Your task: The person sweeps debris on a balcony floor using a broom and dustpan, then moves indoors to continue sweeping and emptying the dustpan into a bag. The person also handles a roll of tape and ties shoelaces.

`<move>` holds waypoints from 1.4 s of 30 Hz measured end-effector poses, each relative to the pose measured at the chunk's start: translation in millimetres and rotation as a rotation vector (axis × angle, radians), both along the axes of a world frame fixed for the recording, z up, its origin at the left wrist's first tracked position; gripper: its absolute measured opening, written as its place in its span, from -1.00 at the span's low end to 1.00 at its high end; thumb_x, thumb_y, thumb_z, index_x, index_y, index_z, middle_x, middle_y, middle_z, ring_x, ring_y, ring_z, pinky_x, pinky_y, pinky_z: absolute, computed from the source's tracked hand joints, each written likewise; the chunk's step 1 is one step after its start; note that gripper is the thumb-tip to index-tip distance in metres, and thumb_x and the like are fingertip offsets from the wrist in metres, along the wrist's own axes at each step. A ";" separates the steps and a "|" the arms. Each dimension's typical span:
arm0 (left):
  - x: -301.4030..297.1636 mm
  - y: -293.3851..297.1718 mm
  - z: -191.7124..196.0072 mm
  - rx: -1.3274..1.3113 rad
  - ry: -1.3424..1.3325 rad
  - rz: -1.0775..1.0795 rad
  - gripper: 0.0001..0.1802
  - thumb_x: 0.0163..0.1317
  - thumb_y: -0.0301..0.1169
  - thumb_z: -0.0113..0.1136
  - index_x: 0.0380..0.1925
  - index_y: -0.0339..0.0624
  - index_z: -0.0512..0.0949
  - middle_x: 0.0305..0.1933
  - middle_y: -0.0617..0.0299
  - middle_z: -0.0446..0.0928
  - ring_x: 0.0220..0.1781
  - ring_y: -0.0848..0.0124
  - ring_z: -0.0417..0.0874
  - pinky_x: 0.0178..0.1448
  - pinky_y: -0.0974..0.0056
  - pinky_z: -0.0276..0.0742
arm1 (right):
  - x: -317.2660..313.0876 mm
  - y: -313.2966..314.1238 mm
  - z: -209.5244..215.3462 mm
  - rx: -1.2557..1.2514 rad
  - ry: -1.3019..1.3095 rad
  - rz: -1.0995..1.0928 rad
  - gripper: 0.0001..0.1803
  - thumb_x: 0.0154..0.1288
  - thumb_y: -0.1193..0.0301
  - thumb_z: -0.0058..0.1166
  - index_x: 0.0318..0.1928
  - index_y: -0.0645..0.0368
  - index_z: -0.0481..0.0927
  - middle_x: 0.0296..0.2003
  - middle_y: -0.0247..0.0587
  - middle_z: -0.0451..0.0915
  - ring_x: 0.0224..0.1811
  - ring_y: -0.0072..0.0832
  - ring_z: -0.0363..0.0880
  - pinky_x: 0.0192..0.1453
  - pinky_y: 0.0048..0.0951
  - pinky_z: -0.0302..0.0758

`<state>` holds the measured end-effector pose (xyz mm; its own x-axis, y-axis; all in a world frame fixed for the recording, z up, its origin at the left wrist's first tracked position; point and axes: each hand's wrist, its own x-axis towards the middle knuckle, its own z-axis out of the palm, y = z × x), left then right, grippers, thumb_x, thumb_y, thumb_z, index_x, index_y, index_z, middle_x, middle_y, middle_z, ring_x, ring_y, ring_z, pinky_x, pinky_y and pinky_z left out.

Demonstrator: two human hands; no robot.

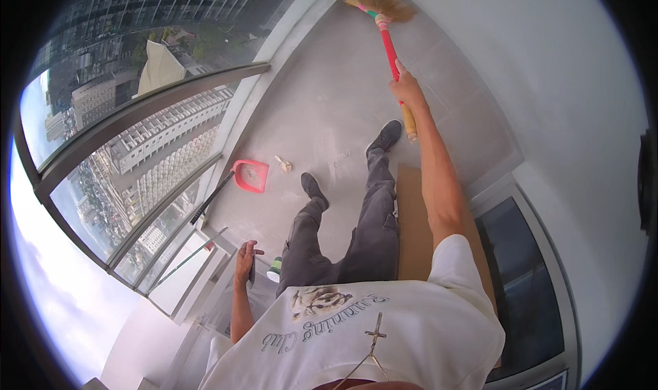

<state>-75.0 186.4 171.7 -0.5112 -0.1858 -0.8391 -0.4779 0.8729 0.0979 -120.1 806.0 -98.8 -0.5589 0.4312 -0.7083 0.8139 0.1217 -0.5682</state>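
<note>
My right hand [409,90] is wrapped around the red handle of a soft broom [388,47], whose wooden end sticks out below my grip. The broom's straw bristles [392,7] rest on the floor at the far end, by the wall corner. Down at the lower left, my left hand [247,258] is closed around a thin, dark, flat object [253,266] seen mostly edge-on; its kind is unclear. A pink-red dustpan [251,176] with a long dark handle lies beyond that hand. Near it is a small crumpled pale scrap [284,164].
A sheet of cardboard [411,232] stands or lies beside my right leg, next to a dark glass panel [522,280]. Windows [137,126] line the left side. A green-and-white container [275,269] sits near my left leg. A thin green pole [188,258] leans by the windows.
</note>
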 end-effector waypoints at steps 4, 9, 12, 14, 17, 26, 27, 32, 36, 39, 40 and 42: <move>15.1 -29.9 -20.1 0.024 -0.049 0.063 -0.39 0.40 0.10 -0.07 0.03 -0.28 0.51 -0.40 0.12 0.68 -0.41 0.51 0.47 -0.23 0.39 0.35 | 10.6 -31.1 -5.0 0.301 0.066 -0.046 -0.16 0.14 0.45 -0.08 0.49 0.03 0.03 -0.32 0.12 0.65 -0.35 -0.11 0.67 -0.27 -0.21 0.59; 6.3 -70.4 -59.1 0.083 -0.046 0.062 -0.38 0.39 0.12 -0.06 0.02 -0.26 0.51 -0.42 0.17 0.67 -0.47 0.55 0.41 -0.31 0.40 0.30 | -60.2 -43.0 -13.2 0.119 0.002 0.179 -0.15 0.15 0.46 -0.06 0.50 -0.01 0.02 -0.24 0.19 0.65 -0.31 -0.04 0.68 -0.21 -0.20 0.61; 9.2 -105.2 -77.5 0.175 -0.038 0.128 -0.38 0.39 0.12 -0.06 0.02 -0.25 0.51 -0.42 0.19 0.68 -0.48 0.56 0.38 -0.31 0.40 0.30 | 2.2 -64.3 14.4 -0.104 -0.082 0.171 -0.16 0.18 0.47 -0.07 0.50 -0.03 0.03 -0.40 -0.08 0.57 -0.50 -0.32 0.55 -0.41 -0.29 0.52; 14.8 -133.8 -83.7 0.190 -0.048 0.179 -0.38 0.38 0.13 -0.06 0.03 -0.25 0.50 -0.40 0.19 0.67 -0.45 0.56 0.38 -0.27 0.41 0.29 | 54.7 -83.6 36.6 0.022 0.000 0.101 -0.16 0.18 0.48 -0.09 0.51 -0.04 0.03 -0.48 -0.19 0.50 -0.61 -0.45 0.45 -0.50 -0.33 0.47; 26.7 -172.6 -89.9 0.160 -0.129 0.216 -0.35 0.38 0.15 -0.06 0.06 -0.24 0.49 -0.38 0.18 0.65 -0.40 0.56 0.38 -0.19 0.41 0.29 | 48.3 -89.8 26.9 0.132 0.059 -0.082 -0.15 0.17 0.48 -0.10 0.51 -0.03 0.02 -0.51 -0.20 0.48 -0.66 -0.46 0.43 -0.54 -0.35 0.45; 81.6 -242.7 -99.0 0.156 -0.025 0.449 -0.38 0.39 0.12 -0.06 0.03 -0.27 0.51 -0.43 0.22 0.64 -0.41 0.48 0.46 -0.20 0.36 0.36 | -22.7 -186.5 -39.2 -0.086 -0.144 0.292 -0.15 0.14 0.49 -0.05 0.50 0.03 0.06 -0.48 -0.15 0.53 -0.55 -0.40 0.53 -0.43 -0.34 0.51; 92.1 -248.6 -102.3 0.165 -0.020 0.466 -0.37 0.39 0.12 -0.07 0.03 -0.28 0.50 -0.43 0.21 0.64 -0.41 0.47 0.46 -0.19 0.35 0.36 | 0.4 -201.9 -16.0 -0.027 -0.144 0.312 -0.16 0.14 0.49 -0.05 0.49 0.03 0.07 -0.37 -0.08 0.57 -0.44 -0.37 0.57 -0.33 -0.32 0.53; 143.5 -267.9 -117.1 0.131 -0.149 0.448 -0.33 0.39 0.14 -0.08 0.03 -0.33 0.50 -0.45 0.16 0.65 -0.40 0.45 0.47 -0.16 0.33 0.38 | 26.1 -196.5 86.0 0.335 -0.038 0.186 -0.17 0.16 0.50 -0.05 0.49 0.08 0.05 -0.01 0.17 0.57 -0.15 -0.19 0.63 -0.06 -0.24 0.53; 154.2 -270.5 -131.1 0.230 -0.108 0.509 -0.33 0.39 0.14 -0.08 0.03 -0.32 0.50 -0.42 0.16 0.66 -0.40 0.50 0.44 -0.20 0.34 0.33 | -99.5 -151.1 47.8 0.584 -0.052 0.348 -0.18 0.21 0.51 -0.07 0.50 0.04 0.01 0.05 0.23 0.53 -0.12 -0.05 0.62 -0.05 -0.19 0.53; 156.8 -270.9 -131.0 0.247 0.004 0.545 -0.34 0.39 0.15 -0.07 0.02 -0.30 0.51 -0.38 0.15 0.65 -0.40 0.53 0.40 -0.20 0.34 0.29 | -139.3 -144.4 43.2 0.537 -0.148 0.815 -0.20 0.23 0.51 -0.07 0.49 -0.08 0.05 0.03 0.21 0.55 -0.12 -0.01 0.62 -0.03 -0.16 0.53; 159.3 -271.5 -130.8 0.235 -0.059 0.615 -0.34 0.38 0.15 -0.06 0.02 -0.30 0.51 -0.40 0.16 0.65 -0.40 0.53 0.41 -0.23 0.34 0.30 | -140.4 -147.2 52.7 0.548 -0.220 1.031 -0.21 0.23 0.52 -0.08 0.49 -0.12 0.07 0.01 0.21 0.56 -0.13 0.00 0.62 -0.03 -0.15 0.52; 169.6 -271.9 -131.6 0.209 -0.090 0.728 -0.33 0.37 0.16 -0.04 0.03 -0.29 0.51 -0.44 0.17 0.66 -0.41 0.52 0.43 -0.27 0.35 0.31 | -102.2 -144.3 108.5 0.386 0.014 1.001 -0.20 0.24 0.55 -0.09 0.49 -0.20 0.08 -0.05 0.18 0.59 -0.20 0.00 0.62 -0.03 -0.16 0.51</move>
<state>94.6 -85.4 40.0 -0.2484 -0.2821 -0.9267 -0.9398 0.3018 0.1600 -222.3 661.7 9.7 -0.7897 -0.0338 -0.6126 0.2382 0.9032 -0.3570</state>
